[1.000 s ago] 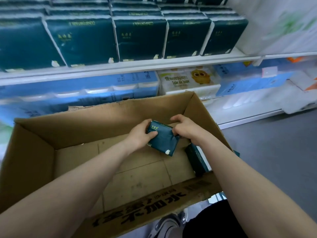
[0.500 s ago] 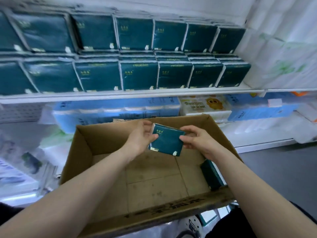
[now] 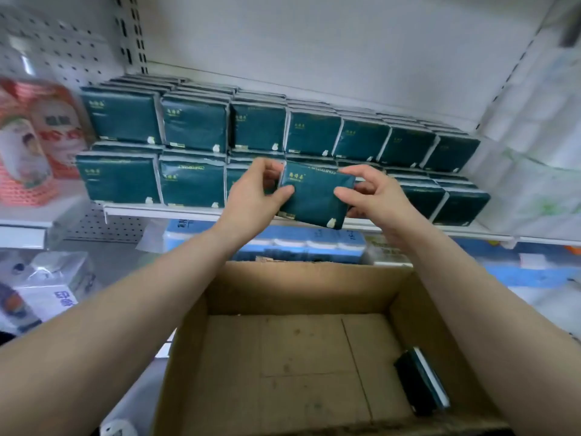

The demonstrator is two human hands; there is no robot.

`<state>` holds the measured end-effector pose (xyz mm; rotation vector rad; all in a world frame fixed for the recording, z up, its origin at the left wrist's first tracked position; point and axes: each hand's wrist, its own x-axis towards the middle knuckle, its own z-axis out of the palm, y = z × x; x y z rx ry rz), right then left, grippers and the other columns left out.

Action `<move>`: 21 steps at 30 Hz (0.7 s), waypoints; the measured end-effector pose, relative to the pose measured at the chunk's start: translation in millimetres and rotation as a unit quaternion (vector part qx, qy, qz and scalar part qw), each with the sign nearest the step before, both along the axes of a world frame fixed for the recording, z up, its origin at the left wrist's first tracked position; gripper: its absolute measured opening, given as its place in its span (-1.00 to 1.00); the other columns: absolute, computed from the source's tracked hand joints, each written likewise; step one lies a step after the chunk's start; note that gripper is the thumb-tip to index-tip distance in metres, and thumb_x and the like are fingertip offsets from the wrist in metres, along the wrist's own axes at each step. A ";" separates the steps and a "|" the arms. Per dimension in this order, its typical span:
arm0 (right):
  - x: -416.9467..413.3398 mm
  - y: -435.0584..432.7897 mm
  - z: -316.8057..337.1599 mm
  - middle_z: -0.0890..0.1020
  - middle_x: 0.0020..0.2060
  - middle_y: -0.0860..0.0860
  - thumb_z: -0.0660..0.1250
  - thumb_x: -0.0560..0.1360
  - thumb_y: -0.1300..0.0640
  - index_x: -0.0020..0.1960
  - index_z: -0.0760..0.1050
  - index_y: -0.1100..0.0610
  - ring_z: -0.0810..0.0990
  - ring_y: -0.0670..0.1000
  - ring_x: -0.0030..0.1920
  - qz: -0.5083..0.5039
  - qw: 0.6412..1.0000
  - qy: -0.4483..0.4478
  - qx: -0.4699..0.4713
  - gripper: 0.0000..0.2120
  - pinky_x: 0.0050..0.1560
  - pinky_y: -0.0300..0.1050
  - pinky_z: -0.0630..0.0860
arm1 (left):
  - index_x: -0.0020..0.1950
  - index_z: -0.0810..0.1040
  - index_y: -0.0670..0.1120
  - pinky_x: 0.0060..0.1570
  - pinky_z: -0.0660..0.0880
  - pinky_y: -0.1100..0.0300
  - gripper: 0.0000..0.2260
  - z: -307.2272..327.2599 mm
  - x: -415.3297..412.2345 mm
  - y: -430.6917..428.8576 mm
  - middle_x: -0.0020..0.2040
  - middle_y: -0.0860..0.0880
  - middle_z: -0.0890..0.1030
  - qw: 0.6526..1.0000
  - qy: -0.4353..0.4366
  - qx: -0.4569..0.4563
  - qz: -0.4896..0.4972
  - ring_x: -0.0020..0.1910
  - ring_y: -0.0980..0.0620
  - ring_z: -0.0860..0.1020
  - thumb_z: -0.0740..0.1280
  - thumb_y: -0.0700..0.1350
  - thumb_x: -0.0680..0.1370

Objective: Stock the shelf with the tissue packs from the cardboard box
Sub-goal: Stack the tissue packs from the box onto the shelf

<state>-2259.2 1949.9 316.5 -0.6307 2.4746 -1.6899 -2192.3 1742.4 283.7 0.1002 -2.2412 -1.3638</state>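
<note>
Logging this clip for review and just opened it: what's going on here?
A person is stocking a store shelf. The left hand and right hand pinch one dark green tissue pack by its sides, holding it up in front of the matching packs lined up there in two tiers. Below, the cardboard box is nearly empty: one other pack stands on edge by its right wall.

We see soft, cool, even light; the white back panel [image 3: 314, 42] at twelve o'clock is brightest; the cardboard box [image 3: 298, 294] at six o'clock holds a mild shade on its inner walls; blur smears the red package [image 3: 34, 136] at nine o'clock and the white packs [image 3: 534, 136] at three o'clock; the lines of the shelf [image 3: 188, 210] bow toward the edges.
</note>
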 end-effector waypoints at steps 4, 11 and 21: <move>-20.7 -38.6 26.0 0.67 -0.01 0.17 0.41 0.53 0.23 0.17 0.53 -0.02 0.66 0.05 -0.13 -0.006 0.998 0.064 -0.003 -0.73 -0.18 -0.20 0.61 | 0.30 0.47 -0.01 0.18 0.40 0.23 -0.66 22.1 -12.3 -29.4 0.14 -0.06 0.54 0.998 0.030 -0.033 0.043 0.07 0.08 0.51 0.39 -0.09 0.53; -65.7 -104.1 38.0 0.56 -0.07 -0.04 0.37 0.53 0.24 0.19 0.55 -0.05 0.62 0.00 -0.17 -0.053 0.989 0.138 0.001 -0.71 0.03 -0.02 0.65 | 0.45 0.35 -0.05 0.26 0.45 0.11 -0.53 30.7 -39.7 -60.7 0.17 0.03 0.49 0.998 0.035 0.004 0.053 0.09 0.07 0.52 0.36 -0.15 0.55; -109.5 -147.4 12.3 0.43 -0.16 -0.04 0.27 0.57 0.27 0.29 0.54 -0.04 0.58 -0.08 -0.21 -0.057 0.981 0.183 0.043 -0.63 0.12 0.00 0.60 | 0.50 0.29 -0.13 0.26 0.42 0.15 -0.48 15.5 -72.8 -83.1 0.37 -0.12 0.42 0.995 -0.012 -0.048 0.087 0.23 0.02 0.53 0.31 -0.13 0.55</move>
